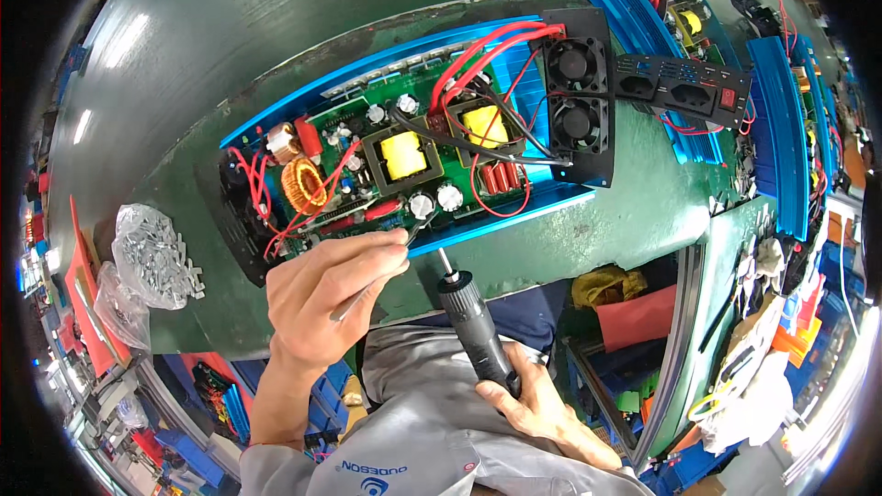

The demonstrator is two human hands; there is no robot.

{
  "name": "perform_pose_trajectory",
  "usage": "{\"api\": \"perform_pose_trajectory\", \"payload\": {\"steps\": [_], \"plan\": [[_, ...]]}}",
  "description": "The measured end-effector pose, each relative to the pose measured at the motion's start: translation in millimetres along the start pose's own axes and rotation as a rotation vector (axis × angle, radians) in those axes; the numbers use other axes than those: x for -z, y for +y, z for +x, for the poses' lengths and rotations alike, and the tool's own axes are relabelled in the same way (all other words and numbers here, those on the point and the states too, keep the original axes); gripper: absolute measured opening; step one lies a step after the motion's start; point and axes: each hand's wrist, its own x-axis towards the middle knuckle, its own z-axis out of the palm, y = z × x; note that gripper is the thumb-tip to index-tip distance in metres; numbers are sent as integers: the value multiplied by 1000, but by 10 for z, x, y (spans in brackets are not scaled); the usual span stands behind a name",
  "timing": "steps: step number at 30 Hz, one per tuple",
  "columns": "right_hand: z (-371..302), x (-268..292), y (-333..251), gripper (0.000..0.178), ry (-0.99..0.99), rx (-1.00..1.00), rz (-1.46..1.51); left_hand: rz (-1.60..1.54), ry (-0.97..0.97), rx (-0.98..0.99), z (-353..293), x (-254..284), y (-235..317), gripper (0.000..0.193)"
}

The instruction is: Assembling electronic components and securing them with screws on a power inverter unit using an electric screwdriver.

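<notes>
A blue metal housing lies open on the bench, with a green circuit board inside it. Yellow-wrapped transformers, a copper coil and red wires crowd the board. My left hand pinches slim metal tweezers, tip at the housing's near wall beside the round capacitors. In my right hand is a black electric screwdriver, fingers wrapped round its lower body. Its bit points at the outside of that near wall; whether it touches a screw I cannot tell.
A black end plate with two fans stands at the housing's right end. Beyond it lie a socket panel with a red switch and more blue housings. A bag of small metal pieces sits at left, near the bench's front edge.
</notes>
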Motion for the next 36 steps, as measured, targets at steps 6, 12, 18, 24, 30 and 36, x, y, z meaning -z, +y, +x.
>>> {"api": "perform_pose_trajectory", "payload": {"steps": [6, 12, 18, 24, 30, 36], "plan": [[0, -116, 62, 60, 129, 82, 350, -8, 6, -17, -2, -1, -8, 25], [28, -172, 118, 92, 106, 45, 379, 9, 23, -51, 15, -15, -32, 29], [31, -76, 260, 103, -2, 67, 495, -11, 21, 2, 0, -14, -11, 28], [76, -86, 288, 99, -173, -4, 881, -16, 44, -15, -28, 11, 13, 28], [24, -99, 242, 75, -102, 82, 651, -12, 24, -13, -26, 9, -10, 27], [29, -67, 212, 100, -41, 25, 628, -15, 14, -25, -23, 14, -15, 27]]}}
